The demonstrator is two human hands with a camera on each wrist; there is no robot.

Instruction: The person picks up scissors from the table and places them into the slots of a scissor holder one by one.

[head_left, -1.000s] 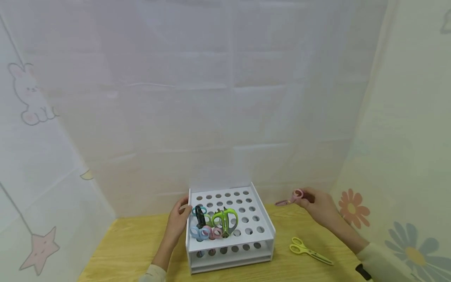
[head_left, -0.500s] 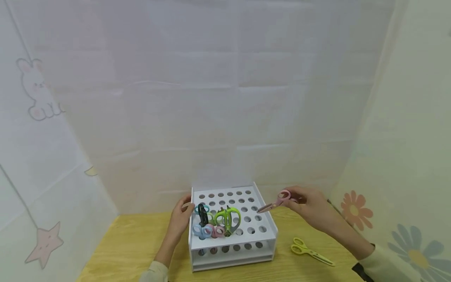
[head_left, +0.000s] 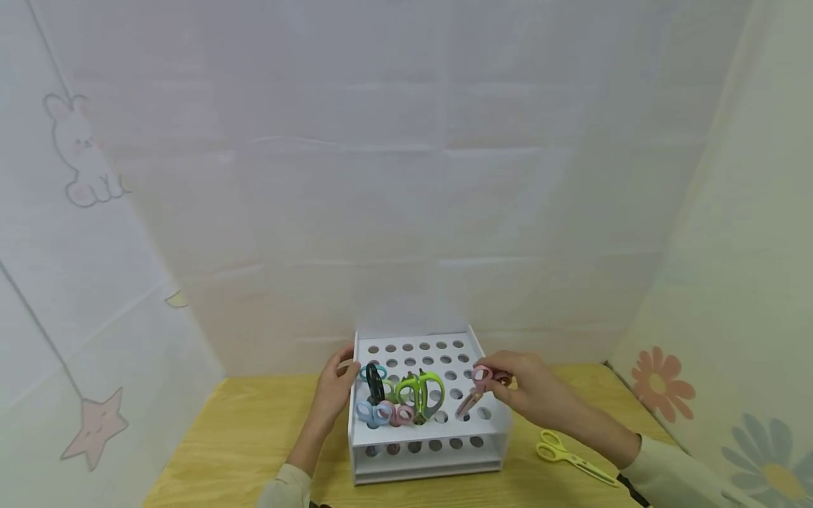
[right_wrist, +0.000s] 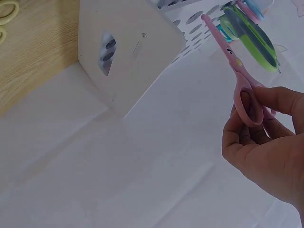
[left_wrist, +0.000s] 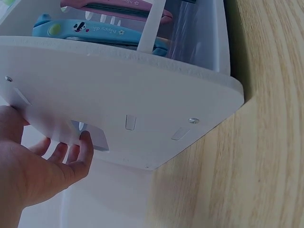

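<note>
fingers (right_wrist: 247,135) pinch the pink scissors (right_wrist: 237,78) tip-down over the rack (head_left: 422,430); left hand (head_left: 335,391) flat, steadying its side.

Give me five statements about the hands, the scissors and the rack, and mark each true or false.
1. The right hand holds the pink scissors by the handle. True.
2. The pink scissors point tip-down over the white rack. True.
3. The left hand holds the green scissors. False: it rests against the rack's left side; the green scissors stand in the rack.
4. The yellow scissors stand in a hole of the rack. False: they lie flat on the wooden table, right of the rack.
5. Every hole in the rack is filled. False: most holes are open.
</note>
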